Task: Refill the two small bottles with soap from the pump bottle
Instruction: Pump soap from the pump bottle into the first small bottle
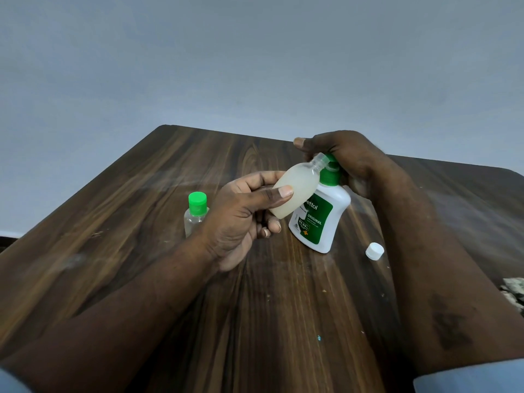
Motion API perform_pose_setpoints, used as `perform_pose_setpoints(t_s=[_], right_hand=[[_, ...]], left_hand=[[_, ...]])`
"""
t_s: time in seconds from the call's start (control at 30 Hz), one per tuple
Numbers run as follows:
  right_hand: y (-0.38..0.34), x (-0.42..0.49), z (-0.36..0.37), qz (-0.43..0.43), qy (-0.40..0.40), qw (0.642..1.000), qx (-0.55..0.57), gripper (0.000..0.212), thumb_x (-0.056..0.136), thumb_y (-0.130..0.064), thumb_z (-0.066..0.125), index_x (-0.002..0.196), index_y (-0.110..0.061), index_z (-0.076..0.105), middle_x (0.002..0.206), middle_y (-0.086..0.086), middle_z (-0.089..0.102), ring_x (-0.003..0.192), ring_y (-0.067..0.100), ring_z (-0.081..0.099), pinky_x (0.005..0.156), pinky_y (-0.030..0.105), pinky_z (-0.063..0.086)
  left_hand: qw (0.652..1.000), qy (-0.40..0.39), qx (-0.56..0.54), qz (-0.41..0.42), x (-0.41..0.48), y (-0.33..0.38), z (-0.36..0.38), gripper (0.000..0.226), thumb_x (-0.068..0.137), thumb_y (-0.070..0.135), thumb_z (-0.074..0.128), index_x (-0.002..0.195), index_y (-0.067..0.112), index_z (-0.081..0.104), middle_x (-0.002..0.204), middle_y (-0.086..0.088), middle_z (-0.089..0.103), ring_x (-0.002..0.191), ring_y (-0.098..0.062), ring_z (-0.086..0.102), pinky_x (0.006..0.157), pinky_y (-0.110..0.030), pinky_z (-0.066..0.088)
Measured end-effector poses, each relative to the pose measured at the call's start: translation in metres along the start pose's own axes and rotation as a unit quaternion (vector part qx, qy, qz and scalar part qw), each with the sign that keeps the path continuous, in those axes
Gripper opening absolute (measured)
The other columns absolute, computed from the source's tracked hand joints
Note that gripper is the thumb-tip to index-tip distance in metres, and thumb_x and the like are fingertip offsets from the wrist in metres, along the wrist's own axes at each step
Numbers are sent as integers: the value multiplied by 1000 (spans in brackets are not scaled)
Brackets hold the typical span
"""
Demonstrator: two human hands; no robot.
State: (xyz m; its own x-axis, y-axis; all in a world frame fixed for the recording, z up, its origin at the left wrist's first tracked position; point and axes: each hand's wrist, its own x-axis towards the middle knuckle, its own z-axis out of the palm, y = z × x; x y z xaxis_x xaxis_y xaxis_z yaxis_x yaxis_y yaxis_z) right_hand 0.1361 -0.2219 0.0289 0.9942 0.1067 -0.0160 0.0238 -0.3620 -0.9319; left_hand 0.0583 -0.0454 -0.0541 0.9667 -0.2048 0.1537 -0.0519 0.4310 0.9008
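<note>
A: Where is the bottle that is being filled?

B: The uncapped small bottle [295,191] is held off the table [170,171], just in front of the pump bottle [320,219]. It looks mostly full of a cloudy, pale liquid.

A: How is its long axis laid?

B: It is tilted, with the base down to the left and the open neck up to the right, against the green pump head. Whether the spout sits inside the neck cannot be told, as it is hidden by fingers.

A: And the hands?

B: The small bottle is gripped round its lower body by the left hand [243,219], thumb on the near side. The pump head is covered by the right hand [346,160], fingers curled over it. That hand is nearer the neck.

A: What else is seen?

B: 1 green-capped small bottle [195,214] stands upright behind the left hand and appears clear. 1 white cap [374,251] lies right of the pump bottle, apart from both hands.

A: On what does the next press turn?

B: Probably on the neck being lined up under the spout; otherwise soap would be spilled.
</note>
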Motion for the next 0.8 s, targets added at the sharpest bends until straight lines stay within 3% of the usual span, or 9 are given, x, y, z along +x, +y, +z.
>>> perform_pose_setpoints(t_s=[0.1,0.33,0.63,0.8], right_hand=[[0,-1,1,3,2,1000,0,29,84,-37,83,83,-12,69,80,4,70,73,21,64,80,40,54],[-4,-3,0,-9,8,1000,-4,28,88,-38,80,80,-14,68,73,-1,68,62,13,61,62,28,49],[0,-2,1,1,7,1000,0,30,85,-36,83,86,-10,68,82,5,69,74,21,62,76,38,52],[-1,-1,0,-3,-1,1000,-6,31,86,-38,82,80,-12,66,75,2,67,66,18,61,69,34,50]], left_hand=[[1000,1,0,-4,0,0,0,42,79,20,71,119,6,68,83,-9,72,43,-11,51,39,-18,33],[1000,0,-4,-3,0,1,0,41,80,19,70,118,6,68,81,-9,71,43,-10,51,38,-17,34],[1000,4,0,-2,0,0,0,43,79,19,71,120,5,67,83,-11,71,42,-11,51,38,-18,33],[1000,3,2,-4,1,-1,-1,42,80,19,71,120,6,68,83,-11,71,43,-11,51,38,-17,33]])
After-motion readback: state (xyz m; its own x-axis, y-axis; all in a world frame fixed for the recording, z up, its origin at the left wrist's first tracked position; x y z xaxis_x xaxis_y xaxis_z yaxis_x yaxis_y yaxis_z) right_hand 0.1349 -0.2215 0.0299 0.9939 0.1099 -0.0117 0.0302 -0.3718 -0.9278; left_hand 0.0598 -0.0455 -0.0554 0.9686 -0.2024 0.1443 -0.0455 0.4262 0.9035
